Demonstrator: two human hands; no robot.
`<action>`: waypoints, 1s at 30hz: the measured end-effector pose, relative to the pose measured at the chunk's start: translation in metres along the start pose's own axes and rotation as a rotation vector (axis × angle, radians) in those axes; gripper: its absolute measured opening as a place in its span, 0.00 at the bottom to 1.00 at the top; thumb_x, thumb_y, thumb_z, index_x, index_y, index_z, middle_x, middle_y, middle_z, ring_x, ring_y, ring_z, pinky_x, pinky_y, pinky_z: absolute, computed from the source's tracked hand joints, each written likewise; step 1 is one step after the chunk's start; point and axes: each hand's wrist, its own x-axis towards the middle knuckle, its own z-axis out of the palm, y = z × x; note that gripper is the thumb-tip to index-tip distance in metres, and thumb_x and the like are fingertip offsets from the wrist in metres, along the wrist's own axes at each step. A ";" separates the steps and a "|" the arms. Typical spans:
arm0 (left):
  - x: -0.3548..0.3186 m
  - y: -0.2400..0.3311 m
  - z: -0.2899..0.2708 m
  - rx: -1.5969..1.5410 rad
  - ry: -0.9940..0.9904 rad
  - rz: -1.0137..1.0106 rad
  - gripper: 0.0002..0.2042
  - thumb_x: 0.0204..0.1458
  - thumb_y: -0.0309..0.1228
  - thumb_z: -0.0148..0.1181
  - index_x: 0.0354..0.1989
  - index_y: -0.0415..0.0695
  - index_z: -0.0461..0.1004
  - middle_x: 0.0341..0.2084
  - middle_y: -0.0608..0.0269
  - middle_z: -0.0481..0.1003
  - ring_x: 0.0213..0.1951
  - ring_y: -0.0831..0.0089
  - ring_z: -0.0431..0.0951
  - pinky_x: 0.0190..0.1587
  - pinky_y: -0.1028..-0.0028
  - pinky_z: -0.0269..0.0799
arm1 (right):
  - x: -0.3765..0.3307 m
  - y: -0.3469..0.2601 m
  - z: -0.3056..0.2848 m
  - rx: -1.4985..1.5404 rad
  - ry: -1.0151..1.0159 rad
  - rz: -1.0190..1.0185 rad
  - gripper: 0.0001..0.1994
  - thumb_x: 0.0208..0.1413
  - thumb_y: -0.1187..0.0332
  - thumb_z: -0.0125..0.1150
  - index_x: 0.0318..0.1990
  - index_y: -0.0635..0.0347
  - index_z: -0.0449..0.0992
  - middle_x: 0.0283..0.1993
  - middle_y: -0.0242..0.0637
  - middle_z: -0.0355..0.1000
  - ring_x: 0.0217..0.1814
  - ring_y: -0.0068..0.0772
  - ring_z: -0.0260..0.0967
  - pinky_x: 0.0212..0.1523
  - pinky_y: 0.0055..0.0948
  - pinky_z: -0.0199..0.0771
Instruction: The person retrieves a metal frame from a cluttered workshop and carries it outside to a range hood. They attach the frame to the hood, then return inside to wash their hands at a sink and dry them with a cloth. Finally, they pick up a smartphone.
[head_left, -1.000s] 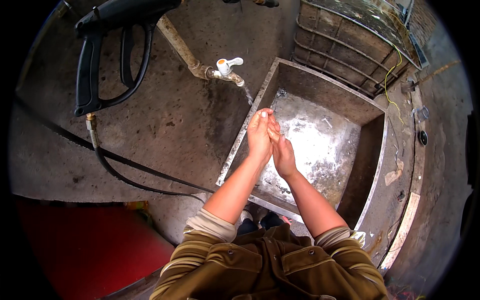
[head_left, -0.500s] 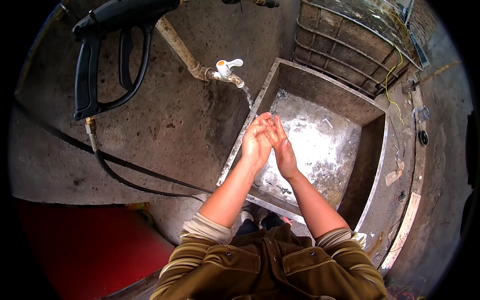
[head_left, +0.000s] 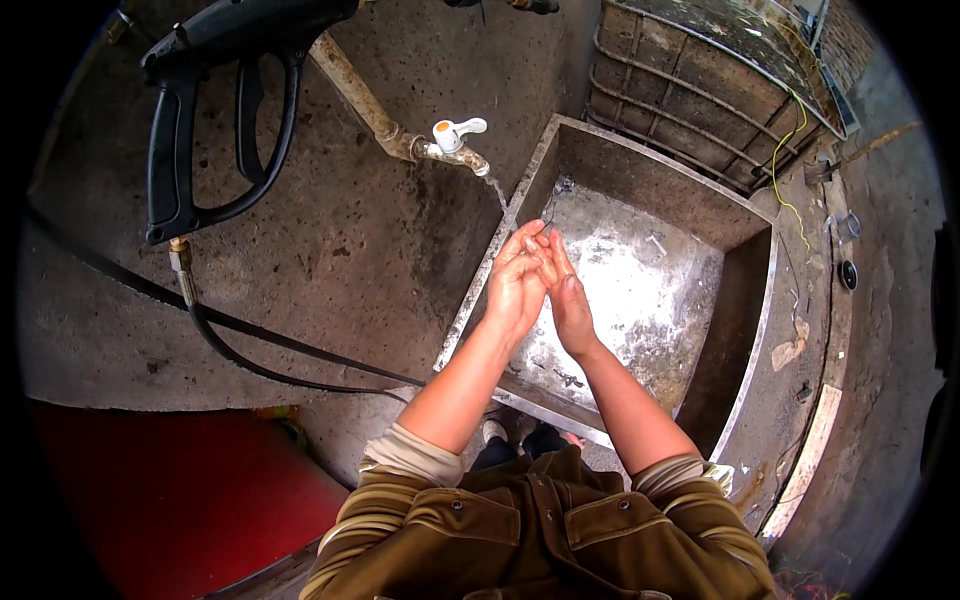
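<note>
My left hand [head_left: 514, 285] and my right hand [head_left: 569, 305] meet at the fingertips over the left side of a rectangular metal sink [head_left: 545, 160]. Both look wet, with fingers stretched out and palms turned toward each other; neither grips anything. Water [head_left: 499, 192] runs from a tap [head_left: 462, 155] with a white lever handle, just beyond my fingertips. Part of the stream's lower end is hidden behind the sink's rim and my fingers. Bits of dark debris [head_left: 570, 380] lie on the sink floor.
On the left hangs a black spray gun [head_left: 175, 150] with a black hose [head_left: 250, 362]. A rusty pipe [head_left: 355, 90] feeds the tap. Behind the sink stands a caged tank [head_left: 680, 95]. A red panel [head_left: 180, 500] fills the lower left, and a wood strip [head_left: 805, 460] lies right.
My left hand's fingers have shifted slightly, bending a little against the right hand. The water stream has changed shape a little; the tap and sink stay put.
</note>
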 end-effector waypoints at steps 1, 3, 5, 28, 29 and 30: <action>0.000 0.001 0.000 0.001 0.010 -0.001 0.17 0.47 0.17 0.46 0.48 0.33 0.64 0.41 0.59 0.68 0.46 0.72 0.68 0.55 0.73 0.63 | 0.000 0.000 0.002 0.011 0.001 -0.003 0.43 0.58 0.40 0.35 0.66 0.69 0.33 0.69 0.50 0.39 0.72 0.40 0.37 0.69 0.35 0.31; 0.000 0.002 -0.001 -0.004 -0.005 -0.003 0.16 0.49 0.17 0.47 0.49 0.33 0.64 0.42 0.59 0.68 0.47 0.73 0.68 0.56 0.73 0.63 | 0.001 -0.001 0.003 0.032 -0.001 -0.010 0.43 0.58 0.41 0.35 0.66 0.69 0.33 0.69 0.49 0.40 0.72 0.40 0.37 0.69 0.36 0.31; 0.000 0.003 -0.002 -0.017 -0.054 -0.002 0.16 0.50 0.18 0.49 0.49 0.33 0.64 0.42 0.58 0.68 0.47 0.72 0.67 0.56 0.73 0.62 | 0.002 0.000 0.002 0.053 -0.007 -0.018 0.43 0.58 0.41 0.36 0.66 0.68 0.32 0.69 0.49 0.39 0.72 0.41 0.37 0.69 0.36 0.30; 0.009 0.010 -0.023 -0.118 -0.135 -0.097 0.18 0.61 0.37 0.40 0.51 0.36 0.63 0.48 0.53 0.68 0.48 0.66 0.69 0.49 0.72 0.68 | -0.006 -0.020 -0.014 0.053 0.128 0.126 0.30 0.57 0.68 0.52 0.65 0.64 0.49 0.60 0.45 0.58 0.63 0.35 0.55 0.62 0.34 0.55; 0.003 0.015 0.001 -0.143 0.023 -0.129 0.19 0.61 0.37 0.39 0.53 0.35 0.62 0.51 0.51 0.66 0.52 0.64 0.68 0.51 0.70 0.67 | -0.003 -0.020 -0.021 -0.007 0.285 0.054 0.31 0.56 0.71 0.53 0.64 0.65 0.48 0.55 0.44 0.63 0.59 0.36 0.61 0.60 0.35 0.59; -0.003 0.012 0.008 -0.365 -0.049 -0.200 0.20 0.58 0.31 0.38 0.57 0.33 0.58 0.57 0.48 0.61 0.60 0.59 0.60 0.57 0.67 0.62 | 0.007 -0.023 -0.013 -0.016 0.408 0.001 0.31 0.53 0.74 0.56 0.64 0.66 0.50 0.51 0.44 0.67 0.57 0.36 0.63 0.60 0.34 0.60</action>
